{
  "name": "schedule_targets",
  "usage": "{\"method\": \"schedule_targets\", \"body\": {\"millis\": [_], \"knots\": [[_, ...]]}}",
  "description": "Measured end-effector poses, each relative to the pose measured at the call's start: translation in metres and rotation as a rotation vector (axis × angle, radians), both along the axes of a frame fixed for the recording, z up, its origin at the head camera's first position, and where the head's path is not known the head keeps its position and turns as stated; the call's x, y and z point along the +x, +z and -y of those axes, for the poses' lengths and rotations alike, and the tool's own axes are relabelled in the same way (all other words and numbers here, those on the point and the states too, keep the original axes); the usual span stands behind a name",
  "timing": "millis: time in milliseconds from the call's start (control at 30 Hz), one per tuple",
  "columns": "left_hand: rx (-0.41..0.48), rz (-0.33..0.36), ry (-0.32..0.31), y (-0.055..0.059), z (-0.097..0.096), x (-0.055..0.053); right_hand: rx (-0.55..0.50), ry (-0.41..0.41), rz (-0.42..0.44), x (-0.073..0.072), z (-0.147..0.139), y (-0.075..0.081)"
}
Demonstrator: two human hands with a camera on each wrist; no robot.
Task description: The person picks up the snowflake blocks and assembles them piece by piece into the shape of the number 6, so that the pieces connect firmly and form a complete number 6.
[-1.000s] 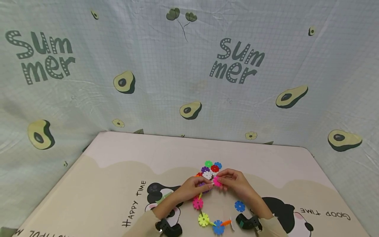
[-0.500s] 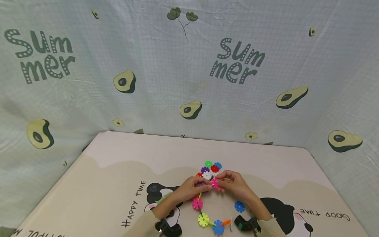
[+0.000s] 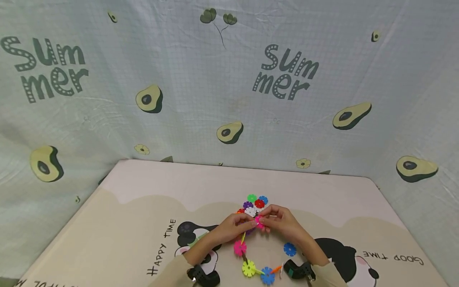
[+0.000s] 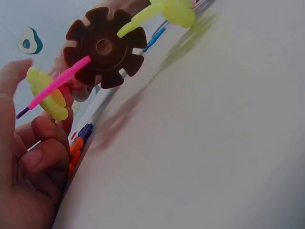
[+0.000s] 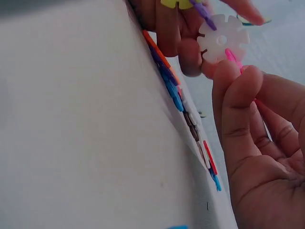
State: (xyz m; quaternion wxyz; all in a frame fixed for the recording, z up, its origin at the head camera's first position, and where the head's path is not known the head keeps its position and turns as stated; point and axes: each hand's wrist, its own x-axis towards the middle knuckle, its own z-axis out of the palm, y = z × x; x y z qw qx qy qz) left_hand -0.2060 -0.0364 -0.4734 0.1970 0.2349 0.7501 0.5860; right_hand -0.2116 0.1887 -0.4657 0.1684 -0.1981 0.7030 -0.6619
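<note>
My left hand [image 3: 233, 228] pinches a white notched plastic disc [image 5: 221, 40], one of a set of interlocking discs. Opposite it, my right hand [image 3: 281, 221] pinches a pink disc [image 3: 259, 222] between thumb and fingertips. The pink disc's edge overlaps the white disc's rim in the right wrist view. From the left hand a joined chain curves toward me: a purple disc [image 5: 204, 14], a yellow one seen edge-on [image 4: 47, 95], a pink one [image 3: 240, 248], a brown one [image 4: 112, 40], another yellow disc [image 3: 248, 268], a blue disc [image 3: 267, 276] and an orange disc [image 3: 276, 270].
Beyond the hands lies a cluster of loose discs, among them green [image 3: 252, 198], red [image 3: 259, 203] and purple [image 3: 248, 205]. A single blue disc [image 3: 289, 249] lies near the right forearm. A patterned cloth [image 3: 229, 79] hangs behind the table [image 3: 143, 215].
My right hand has brought the pink disc slightly left, closer to the left fingertips. The near end of the chain has shifted a little to the right.
</note>
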Motion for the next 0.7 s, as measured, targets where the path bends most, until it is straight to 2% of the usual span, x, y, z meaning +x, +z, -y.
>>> {"method": "schedule_targets", "body": {"millis": [133, 333, 700], "knots": [[0.005, 0.042, -0.005, 0.001, 0.001, 0.000, 0.023, 0.037, -0.019, 0.001, 0.000, 0.000], [-0.017, -0.021, -0.005, 0.001, 0.001, 0.002, 0.091, 0.055, -0.047, 0.001, 0.002, 0.001], [-0.013, -0.021, 0.030, 0.002, 0.000, 0.002, 0.191, 0.025, -0.082, -0.002, -0.011, 0.009]]}}
